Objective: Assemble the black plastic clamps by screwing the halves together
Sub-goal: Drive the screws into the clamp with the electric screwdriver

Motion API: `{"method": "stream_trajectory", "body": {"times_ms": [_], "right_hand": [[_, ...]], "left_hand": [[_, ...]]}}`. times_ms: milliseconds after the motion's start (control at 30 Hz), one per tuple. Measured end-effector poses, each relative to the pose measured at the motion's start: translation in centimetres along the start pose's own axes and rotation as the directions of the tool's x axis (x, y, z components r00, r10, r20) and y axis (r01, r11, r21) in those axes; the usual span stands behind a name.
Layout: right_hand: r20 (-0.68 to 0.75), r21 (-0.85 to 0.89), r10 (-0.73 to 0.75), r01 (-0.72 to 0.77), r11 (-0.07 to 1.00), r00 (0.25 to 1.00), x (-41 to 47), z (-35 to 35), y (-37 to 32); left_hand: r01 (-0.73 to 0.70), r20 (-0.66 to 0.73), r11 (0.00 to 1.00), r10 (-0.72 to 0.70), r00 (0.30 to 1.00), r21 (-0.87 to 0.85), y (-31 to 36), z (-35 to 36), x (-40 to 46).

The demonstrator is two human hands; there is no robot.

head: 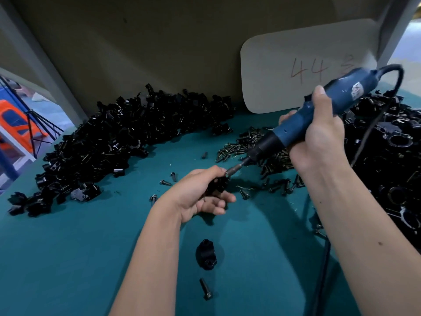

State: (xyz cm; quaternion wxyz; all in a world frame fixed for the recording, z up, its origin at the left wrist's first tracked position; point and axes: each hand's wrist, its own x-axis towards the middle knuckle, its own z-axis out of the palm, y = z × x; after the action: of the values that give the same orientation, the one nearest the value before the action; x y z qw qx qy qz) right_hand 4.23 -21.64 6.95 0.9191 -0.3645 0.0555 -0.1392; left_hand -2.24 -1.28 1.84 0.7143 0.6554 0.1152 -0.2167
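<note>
My left hand [200, 195] grips a black plastic clamp [217, 185] just above the teal table, mostly hidden by my fingers. My right hand [319, 131] holds a blue electric screwdriver [314, 115] tilted down to the left. Its metal bit [234, 171] touches the top of the held clamp beside my left thumb. A single black clamp half [206, 254] lies on the table near me, with a loose black bolt [205, 289] just in front of it.
A large heap of black clamp halves [118, 142] covers the table's left and back. A pile of dark screws [255, 147] lies behind the hands, and several strays [168, 181] sit around. Assembled clamps [391, 156] are heaped at the right. The screwdriver's cable [323, 270] runs down the right side. A white card [296, 65] leans at the back.
</note>
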Motion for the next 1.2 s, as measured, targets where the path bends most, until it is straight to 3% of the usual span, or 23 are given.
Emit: {"method": "stream_trajectory", "body": {"times_ms": [100, 200, 367, 533, 1200], "right_hand": [[0.034, -0.002, -0.073, 0.073, 0.997, 0.997, -0.1, 0.1, -0.3], [0.018, 0.005, -0.115, 0.115, 0.993, 0.993, -0.5, 0.2, -0.3], [-0.057, 0.022, -0.123, 0.124, 0.992, 0.991, -0.9, 0.1, -0.3], [-0.073, 0.046, -0.105, 0.109, 0.993, 0.992, -0.8, 0.2, -0.2], [-0.026, 0.061, -0.088, 0.089, 0.994, 0.996, -1.2, 0.5, 0.3]], "left_hand": [[-0.131, -0.138, 0.988, 0.118, 0.983, -0.084, -0.1, 0.3, 0.8], [-0.234, -0.278, 0.972, 0.218, 0.936, -0.024, -0.3, -0.2, 1.2], [-0.125, -0.183, 0.966, 0.167, 0.969, 0.225, -0.4, -0.7, 0.7], [-0.101, -0.066, 0.934, 0.131, 0.989, 0.344, -0.2, -0.7, 0.5], [-0.099, -0.03, 0.942, 0.115, 0.993, 0.32, -0.6, -0.4, 1.2]]}}
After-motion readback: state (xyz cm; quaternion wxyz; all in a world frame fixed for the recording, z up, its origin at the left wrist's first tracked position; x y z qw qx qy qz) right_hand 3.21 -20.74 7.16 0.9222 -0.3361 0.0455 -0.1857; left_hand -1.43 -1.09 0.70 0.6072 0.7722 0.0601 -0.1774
